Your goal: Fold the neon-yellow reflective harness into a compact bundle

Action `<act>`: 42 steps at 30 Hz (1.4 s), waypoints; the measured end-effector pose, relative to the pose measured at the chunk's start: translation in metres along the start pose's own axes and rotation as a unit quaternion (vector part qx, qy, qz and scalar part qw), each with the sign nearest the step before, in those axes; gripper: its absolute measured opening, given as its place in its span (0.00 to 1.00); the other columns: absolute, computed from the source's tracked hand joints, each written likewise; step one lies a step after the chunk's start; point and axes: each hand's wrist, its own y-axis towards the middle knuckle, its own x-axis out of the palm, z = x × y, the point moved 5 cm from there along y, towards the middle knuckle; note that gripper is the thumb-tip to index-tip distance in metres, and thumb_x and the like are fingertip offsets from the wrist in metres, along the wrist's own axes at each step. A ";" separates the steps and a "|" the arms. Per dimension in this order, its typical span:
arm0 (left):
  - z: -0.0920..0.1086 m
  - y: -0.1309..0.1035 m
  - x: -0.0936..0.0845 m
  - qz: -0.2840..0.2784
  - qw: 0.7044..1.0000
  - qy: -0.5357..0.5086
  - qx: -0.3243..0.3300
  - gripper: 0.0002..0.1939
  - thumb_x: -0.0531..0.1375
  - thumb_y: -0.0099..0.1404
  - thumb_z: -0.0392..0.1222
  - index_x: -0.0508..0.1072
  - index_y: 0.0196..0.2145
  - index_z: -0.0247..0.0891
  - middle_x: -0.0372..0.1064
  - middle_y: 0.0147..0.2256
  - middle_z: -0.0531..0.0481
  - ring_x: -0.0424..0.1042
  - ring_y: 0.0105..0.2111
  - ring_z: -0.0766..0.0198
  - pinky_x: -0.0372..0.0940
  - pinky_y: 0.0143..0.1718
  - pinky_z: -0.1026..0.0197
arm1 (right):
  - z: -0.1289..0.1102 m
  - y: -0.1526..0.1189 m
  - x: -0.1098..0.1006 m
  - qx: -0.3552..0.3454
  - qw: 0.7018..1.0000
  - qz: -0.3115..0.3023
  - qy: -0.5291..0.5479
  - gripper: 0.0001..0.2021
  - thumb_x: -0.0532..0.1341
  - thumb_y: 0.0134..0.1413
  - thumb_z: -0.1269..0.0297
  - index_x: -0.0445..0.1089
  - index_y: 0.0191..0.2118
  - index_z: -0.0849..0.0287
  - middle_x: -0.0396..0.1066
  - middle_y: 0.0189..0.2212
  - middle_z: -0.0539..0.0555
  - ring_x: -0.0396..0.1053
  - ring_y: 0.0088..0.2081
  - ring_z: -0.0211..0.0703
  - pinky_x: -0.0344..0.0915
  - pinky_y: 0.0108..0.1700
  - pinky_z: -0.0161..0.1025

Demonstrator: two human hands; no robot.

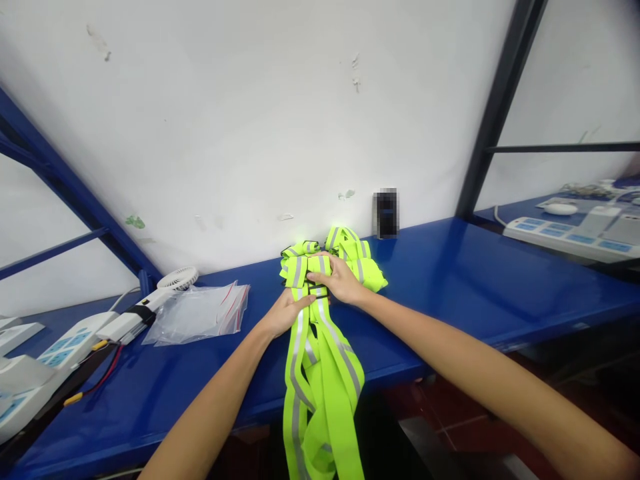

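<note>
A neon yellow reflective strap vest (320, 373) with grey stripes lies on the blue table (450, 280) and hangs over its front edge. My left hand (283, 313) grips the straps just below a black buckle. My right hand (340, 277) presses flat on the bunched upper part of the vest. More folded yellow straps (357, 257) sit right behind my right hand, near the wall.
A stack of clear zip bags (200, 313) lies left of the vest. A small white fan (173, 283) and white power strips (45, 353) are further left. A dark blurred object (386, 213) stands against the wall. Another power strip (570, 237) sits at the far right.
</note>
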 end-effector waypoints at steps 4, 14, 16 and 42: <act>0.006 -0.003 0.000 -0.019 0.999 0.031 0.018 0.24 0.68 0.56 0.44 0.75 0.49 0.32 0.79 0.38 0.38 0.78 0.38 0.47 0.71 0.40 0.53 | 0.003 0.002 -0.001 -0.001 1.000 -0.007 0.010 0.18 0.67 0.48 0.59 0.67 0.45 0.58 0.70 0.36 0.51 0.70 0.37 0.42 0.69 0.42 0.39; -0.007 0.001 0.001 0.080 0.992 -0.096 -0.007 0.26 0.71 0.51 0.40 0.74 0.47 0.31 0.79 0.36 0.41 0.78 0.34 0.52 0.71 0.40 0.54 | -0.008 -0.001 -0.002 -0.093 0.987 -0.025 -0.128 0.15 0.63 0.55 0.60 0.67 0.48 0.56 0.70 0.43 0.54 0.68 0.43 0.47 0.65 0.47 0.43; -0.011 0.002 0.000 0.097 0.987 -0.122 -0.027 0.22 0.71 0.50 0.37 0.75 0.43 0.30 0.79 0.33 0.42 0.78 0.32 0.54 0.71 0.40 0.54 | -0.010 -0.003 0.000 -0.099 0.984 -0.037 -0.141 0.13 0.63 0.55 0.61 0.67 0.46 0.57 0.71 0.41 0.54 0.69 0.40 0.46 0.65 0.44 0.42; -0.013 0.012 -0.019 0.163 0.967 -0.189 0.048 0.35 0.71 0.47 0.36 0.70 0.54 0.36 0.78 0.41 0.41 0.78 0.40 0.51 0.70 0.45 0.50 | -0.006 -0.009 0.018 -0.038 0.988 -0.148 -0.022 0.14 0.61 0.59 0.56 0.76 0.47 0.53 0.70 0.54 0.54 0.56 0.64 0.51 0.50 0.65 0.50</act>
